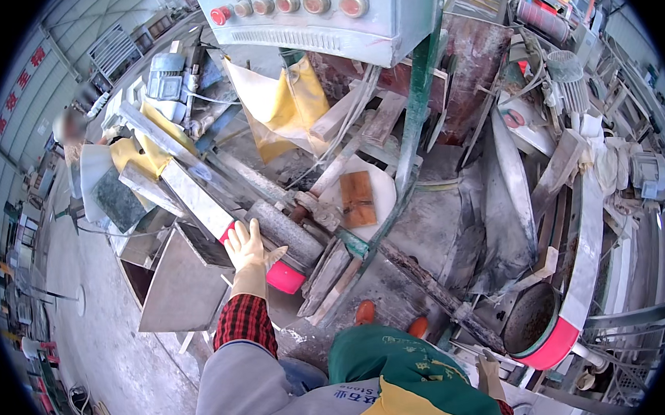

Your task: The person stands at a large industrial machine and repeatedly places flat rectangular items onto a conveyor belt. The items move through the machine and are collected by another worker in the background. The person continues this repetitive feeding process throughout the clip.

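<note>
The left hand is flat and open, with its back facing up. Its fingers are spread and point away from the body. The thumb sticks out to the right of the fingers. Behind the fingers, a cream glove covers the wrist, then come a red and black checked cuff and a big grey sleeve. The right hand is low, far to the right of those fingers, and too hidden to tell its shape.
</note>
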A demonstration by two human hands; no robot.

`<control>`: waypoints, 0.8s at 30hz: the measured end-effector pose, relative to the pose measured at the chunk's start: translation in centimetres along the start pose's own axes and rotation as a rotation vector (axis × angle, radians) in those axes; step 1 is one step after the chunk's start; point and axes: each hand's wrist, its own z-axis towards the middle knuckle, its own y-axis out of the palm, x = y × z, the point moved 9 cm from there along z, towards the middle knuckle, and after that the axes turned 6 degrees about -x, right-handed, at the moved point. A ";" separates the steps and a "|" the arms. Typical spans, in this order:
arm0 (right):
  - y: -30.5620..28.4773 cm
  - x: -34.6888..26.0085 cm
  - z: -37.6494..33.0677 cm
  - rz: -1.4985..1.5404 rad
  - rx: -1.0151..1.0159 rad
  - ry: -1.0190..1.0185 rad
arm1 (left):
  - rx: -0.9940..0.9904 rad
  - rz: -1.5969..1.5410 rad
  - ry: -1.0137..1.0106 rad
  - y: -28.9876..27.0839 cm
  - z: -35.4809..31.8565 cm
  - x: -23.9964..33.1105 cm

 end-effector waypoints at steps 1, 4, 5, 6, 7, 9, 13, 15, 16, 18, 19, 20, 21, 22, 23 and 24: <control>0.7 -2.3 -1.1 -0.004 -0.021 0.030 | 0.000 0.008 -0.016 0.2 -0.3 -0.4; 1.0 -3.9 -3.1 0.092 -0.032 0.033 | -0.023 0.032 -0.013 -0.3 -0.7 0.5; 1.2 -3.3 -3.0 0.139 -0.038 0.014 | 0.026 -0.001 -0.009 0.1 -0.4 0.1; 1.2 -2.6 -2.9 0.155 -0.029 0.013 | 0.076 -0.034 -0.006 1.4 0.2 -0.7; 0.9 -0.6 -2.2 0.174 -0.015 0.016 | 0.124 -0.066 0.004 2.3 0.6 -1.0; 0.8 1.4 -1.9 0.194 -0.001 0.032 | 0.152 -0.033 -0.003 2.8 0.6 -1.1; 1.2 3.1 -3.0 0.202 -0.005 0.086 | 0.143 0.031 -0.014 0.6 -1.0 0.8; 1.2 3.4 -3.2 0.147 -0.010 0.082 | 0.168 0.030 -0.002 0.6 -1.2 1.0; 1.3 3.3 -3.3 0.160 -0.012 0.084 | 0.183 0.029 0.003 0.5 -1.3 1.1; 1.5 2.9 -3.5 0.186 -0.014 0.087 | 0.203 0.030 0.013 0.4 -1.7 1.3; 1.7 2.0 -3.9 0.171 -0.012 0.077 | 0.212 0.031 0.016 0.4 -1.9 1.3; 1.8 1.2 -4.1 0.158 -0.011 0.066 | 0.250 0.030 0.025 0.2 -2.1 1.4; 1.8 0.4 -4.3 0.144 -0.009 0.055 | 0.289 0.029 0.032 0.0 -2.2 1.5; 1.8 0.3 -4.2 0.162 -0.006 0.056 | 0.327 0.026 0.041 -0.1 -2.4 1.7; 1.9 0.0 -4.0 0.179 -0.002 0.058 | 0.338 0.023 0.045 -0.1 -2.5 1.8; 2.0 -0.1 -3.9 0.196 0.001 0.060 | 0.349 0.020 0.048 0.0 -2.6 1.9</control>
